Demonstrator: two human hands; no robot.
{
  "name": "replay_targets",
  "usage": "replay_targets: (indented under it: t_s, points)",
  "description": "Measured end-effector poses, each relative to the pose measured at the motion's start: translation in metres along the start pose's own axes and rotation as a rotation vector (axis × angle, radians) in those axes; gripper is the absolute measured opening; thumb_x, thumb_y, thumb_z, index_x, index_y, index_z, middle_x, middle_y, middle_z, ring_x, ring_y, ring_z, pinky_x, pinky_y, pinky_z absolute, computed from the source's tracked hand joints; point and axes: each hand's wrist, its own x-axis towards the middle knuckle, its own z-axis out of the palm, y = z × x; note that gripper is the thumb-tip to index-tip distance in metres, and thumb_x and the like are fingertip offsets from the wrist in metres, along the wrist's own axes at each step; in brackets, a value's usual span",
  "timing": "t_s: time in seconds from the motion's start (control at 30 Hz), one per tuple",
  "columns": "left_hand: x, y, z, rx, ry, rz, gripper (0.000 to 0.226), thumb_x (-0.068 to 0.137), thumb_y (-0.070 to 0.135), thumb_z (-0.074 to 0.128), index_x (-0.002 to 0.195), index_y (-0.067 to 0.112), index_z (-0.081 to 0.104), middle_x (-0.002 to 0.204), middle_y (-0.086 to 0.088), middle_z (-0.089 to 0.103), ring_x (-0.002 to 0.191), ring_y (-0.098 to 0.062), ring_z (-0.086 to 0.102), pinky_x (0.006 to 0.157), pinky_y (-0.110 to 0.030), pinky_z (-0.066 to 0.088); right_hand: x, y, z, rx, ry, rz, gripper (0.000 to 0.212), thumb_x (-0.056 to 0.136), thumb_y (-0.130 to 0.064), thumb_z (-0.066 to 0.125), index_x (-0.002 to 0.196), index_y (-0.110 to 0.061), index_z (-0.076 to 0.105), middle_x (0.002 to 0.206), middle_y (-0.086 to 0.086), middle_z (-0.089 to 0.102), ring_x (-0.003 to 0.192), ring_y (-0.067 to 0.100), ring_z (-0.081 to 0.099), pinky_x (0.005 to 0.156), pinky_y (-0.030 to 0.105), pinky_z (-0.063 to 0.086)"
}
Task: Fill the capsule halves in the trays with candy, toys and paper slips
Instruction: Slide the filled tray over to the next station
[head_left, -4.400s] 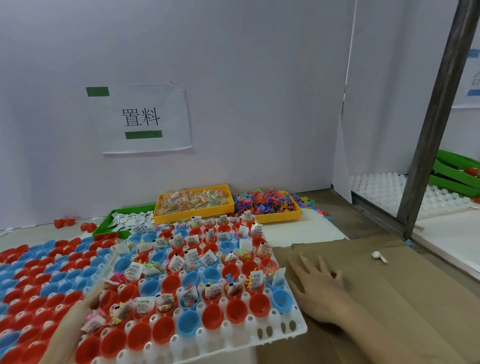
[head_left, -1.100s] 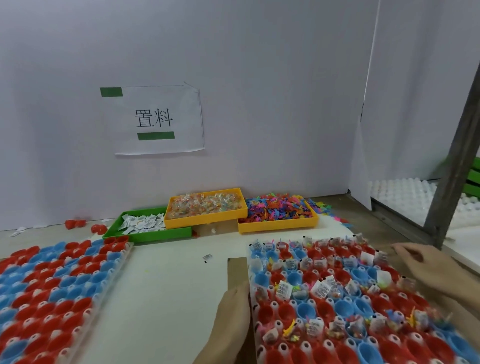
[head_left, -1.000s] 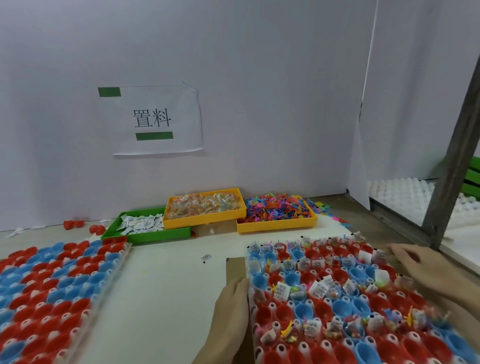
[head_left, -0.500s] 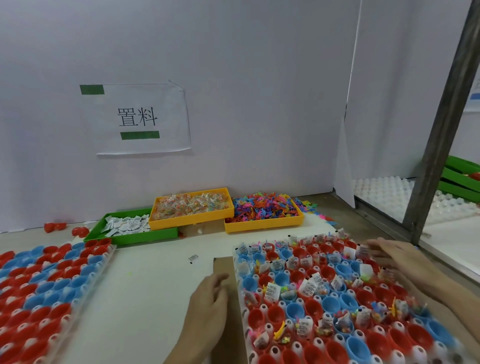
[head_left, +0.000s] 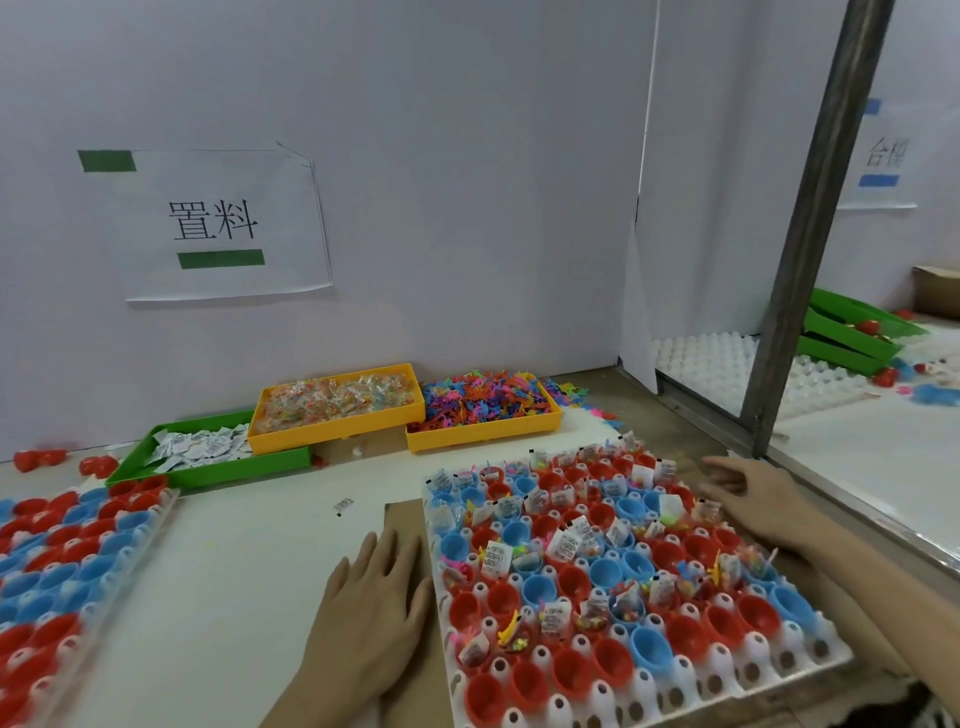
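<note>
2 white capsule trays: near right tray (head_left: 727, 670) w/ red and blue capsule halves (head_left: 605, 571), many holding slips, candy, toys, near rows bare; left tray (head_left: 130, 551) cut off by frame edge. 3 supply bins far: green w/ paper slips (head_left: 200, 447), orange w/ candy (head_left: 337, 397), orange w/ toys (head_left: 483, 400). 2 hands: left hand (head_left: 371, 613) flat on tabletop (head_left: 234, 571) against near right tray's left edge, fingers straight; right hand (head_left: 753, 499) over its far right corner, fingers spread, holding nothing. Contact w/ tray unclear. Exact capsule count hard to make out.
</note>
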Motion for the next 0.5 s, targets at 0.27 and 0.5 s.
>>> replay_targets:
  t_s: [0.27, 0.5]
  points:
    - [-0.004, 0.004, -0.002, -0.051, -0.017, -0.014, 0.057, 0.101, 0.058, 0.012, 0.155, 0.040, 0.003, 0.166, -0.003, 0.002, 0.153, -0.022, -0.003, 0.123, -0.040, 0.005, 0.007, -0.004, -0.001, -0.027, -0.001, 0.092, 0.051, 0.086, -0.030, 0.077, 0.130, -0.007, 0.062, 0.123, 0.010, 0.068, 0.099, 0.017, 0.061, 0.086, 0.025, 0.045]
    - [-0.001, 0.017, 0.002, -0.090, 0.042, 0.096, 0.046, 0.101, 0.055, 0.018, 0.144, 0.040, 0.022, 0.150, 0.005, 0.026, 0.146, -0.014, 0.016, 0.116, -0.038, 0.016, 0.004, 0.006, -0.015, -0.061, 0.031, 0.117, 0.043, 0.087, -0.023, 0.077, 0.125, -0.007, 0.065, 0.124, 0.013, 0.066, 0.097, 0.015, 0.055, 0.084, 0.026, 0.043]
